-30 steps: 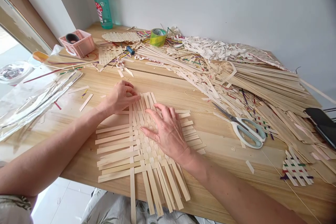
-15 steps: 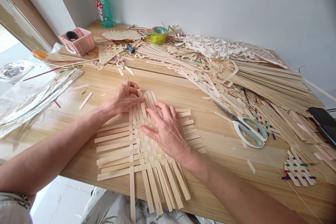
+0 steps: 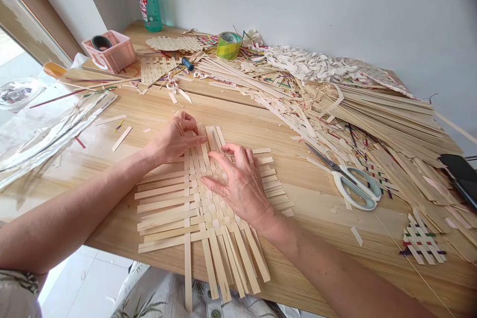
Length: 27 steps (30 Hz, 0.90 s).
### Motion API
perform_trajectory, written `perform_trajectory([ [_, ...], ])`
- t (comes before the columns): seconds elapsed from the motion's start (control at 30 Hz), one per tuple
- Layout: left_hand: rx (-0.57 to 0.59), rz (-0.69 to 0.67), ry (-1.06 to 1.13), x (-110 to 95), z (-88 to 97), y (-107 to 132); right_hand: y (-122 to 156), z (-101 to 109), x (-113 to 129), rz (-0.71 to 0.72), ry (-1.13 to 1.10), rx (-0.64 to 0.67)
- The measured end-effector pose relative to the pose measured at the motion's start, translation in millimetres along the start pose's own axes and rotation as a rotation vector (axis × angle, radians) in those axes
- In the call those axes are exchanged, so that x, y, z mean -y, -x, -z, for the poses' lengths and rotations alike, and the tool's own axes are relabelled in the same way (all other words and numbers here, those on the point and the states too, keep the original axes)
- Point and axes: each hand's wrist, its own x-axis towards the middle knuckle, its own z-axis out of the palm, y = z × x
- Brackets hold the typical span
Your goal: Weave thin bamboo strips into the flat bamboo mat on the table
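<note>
A mat of pale, flat wooden strips [image 3: 208, 208] lies half woven at the table's near edge, its loose ends fanning out to the left, the right and toward me. At its far end my left hand [image 3: 177, 135] has thumb and fingers closed on a lengthwise wooden strip [image 3: 203, 151]. My right hand [image 3: 242, 179] rests on the right half of the weave, thumb and fingers spread apart, and it covers part of the crossings. One long strip [image 3: 188, 273] sticks out past the table edge over my lap.
Scissors [image 3: 354, 184] lie right of the mat, near a small coloured woven piece [image 3: 423, 238]. Behind stretch heaped strips [image 3: 387, 119], a tape roll [image 3: 229, 45], a blue spool [image 3: 187, 64], a pink basket [image 3: 115, 54] and a bottle [image 3: 149, 0]. A black phone [image 3: 460, 176] sits far right.
The view has tilted down slightly, so the back of the table sits higher in the picture. Both hands keep nearly the same places on the mat.
</note>
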Motion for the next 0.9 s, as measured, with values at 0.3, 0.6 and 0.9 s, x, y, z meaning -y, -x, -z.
perform_trajectory([
  [0.3, 0.020, 0.022, -0.033, -8, 1.5, 0, -2, 0, 1, -0.014, 0.004, 0.004],
  [0.6, 0.192, 0.140, -0.405, -29, 31.5, 18, -2, -2, -1, 0.024, 0.029, -0.009],
  [0.9, 0.211, 0.102, -0.568, -37, 24.8, 36, -5, -5, -5, 0.037, 0.111, -0.035],
])
